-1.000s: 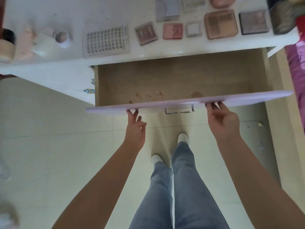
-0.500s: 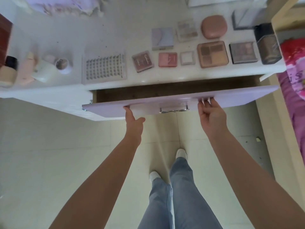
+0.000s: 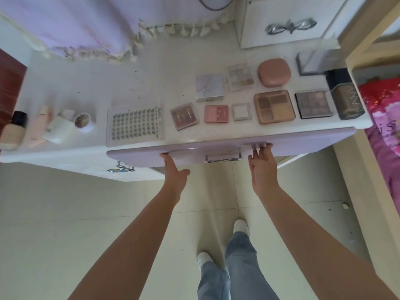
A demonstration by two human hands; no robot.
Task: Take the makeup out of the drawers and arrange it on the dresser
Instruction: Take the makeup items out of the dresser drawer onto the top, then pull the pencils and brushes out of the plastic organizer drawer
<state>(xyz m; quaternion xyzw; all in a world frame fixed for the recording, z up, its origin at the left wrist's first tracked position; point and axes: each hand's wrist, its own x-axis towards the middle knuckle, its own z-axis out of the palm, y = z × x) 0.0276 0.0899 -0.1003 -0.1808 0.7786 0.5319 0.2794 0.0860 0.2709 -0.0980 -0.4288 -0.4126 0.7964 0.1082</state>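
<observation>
The white desk (image 3: 91, 83) fills the far half of the view, its lilac drawer front (image 3: 303, 140) running left to right along the near edge and lying almost flush beneath the top. Your two hands meet that front from the near side, on either flank of the metal handle (image 3: 223, 158). Your left hand (image 3: 176, 178) presses with straight fingers, grip apart and holding nothing; your right hand (image 3: 263, 167) does likewise, fingertips at the front's top edge. The makeup sits on the desk beyond the drawer: the lash tray (image 3: 136, 126) to the left, then the palettes, among them the brown palette (image 3: 274, 106), the pink compact (image 3: 273, 72) and the dark bottle (image 3: 345, 94) at far right. The drawer's long axis lies crosswise to your arms, so the push likely runs straight away from you, with both hands about equally near.
</observation>
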